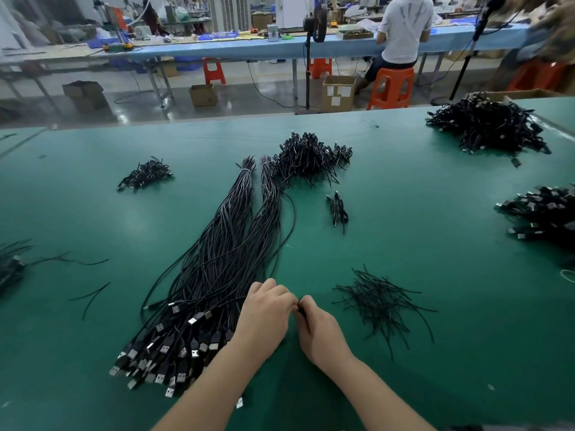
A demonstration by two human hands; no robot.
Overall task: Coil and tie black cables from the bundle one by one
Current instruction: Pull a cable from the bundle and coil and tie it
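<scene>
Hands are meeting low in the middle of the green surface (404,244). The left hand (264,318) is lying knuckles up with its fingers curled under, and the right hand (320,331) is pressing in against it, fingertips pinching a small black piece (301,306) where the two hands are touching. It is too small to say whether that piece is a tie or a cable. What the left hand's fingers are gripping is hidden beneath it.

Just to the left, the long bundle of black cables (224,259) is lying loose, its USB plugs (168,356) fanning out beside the left forearm and its far ends, bound with a pale tie, reaching away up the surface. One single cable (291,225) is curving from the bundle's right edge down toward the hands.

Just right of the hands, a scatter of short black twist ties (382,303) is lying. Farther out, one small coiled cable (337,209) is sitting alone, and beyond it a heap of coiled cables (308,160) is sitting by the bundle's far tips. A smaller heap (144,174) is sitting off to the left.

Across the floor, a person in a white shirt (404,29) is sitting on an orange stool (392,88).
</scene>
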